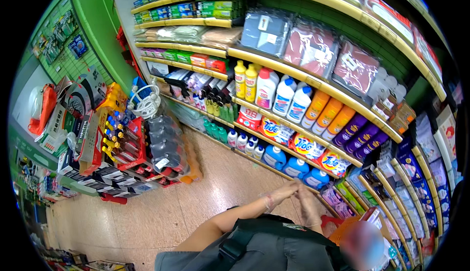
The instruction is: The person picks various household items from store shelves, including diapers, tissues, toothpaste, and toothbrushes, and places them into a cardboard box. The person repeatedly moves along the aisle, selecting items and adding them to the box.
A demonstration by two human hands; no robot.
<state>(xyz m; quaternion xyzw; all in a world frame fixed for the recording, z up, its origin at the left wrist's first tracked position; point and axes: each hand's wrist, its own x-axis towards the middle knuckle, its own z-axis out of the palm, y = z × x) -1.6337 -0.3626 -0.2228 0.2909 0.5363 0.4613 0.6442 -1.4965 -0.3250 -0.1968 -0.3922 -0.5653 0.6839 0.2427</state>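
Observation:
My left hand [284, 192] reaches forward from the lower left, with what looks like a thin clear plastic glove bunched at its wrist. Beside it, my right hand [307, 205] points the same way, its wrist also wrapped in clear film. The two hands meet or nearly meet at the fingertips, and no object shows between them; finger detail is blurred. Just past them, blue jugs [296, 167] line the bottom shelf. Above those sit Tide detergent bags [308, 145]. Purple-wrapped packs [339, 203] lie right of my hands.
Bottles of cleaner [288, 94] and orange spray cans [326, 114] fill a higher shelf. Packaged folded textiles [266, 30] lie above. Shrink-wrapped bottles [167, 149] and a red crate of drinks [134, 142] stand left on the tiled floor [216, 182]. An orange basket [339, 232] is at lower right.

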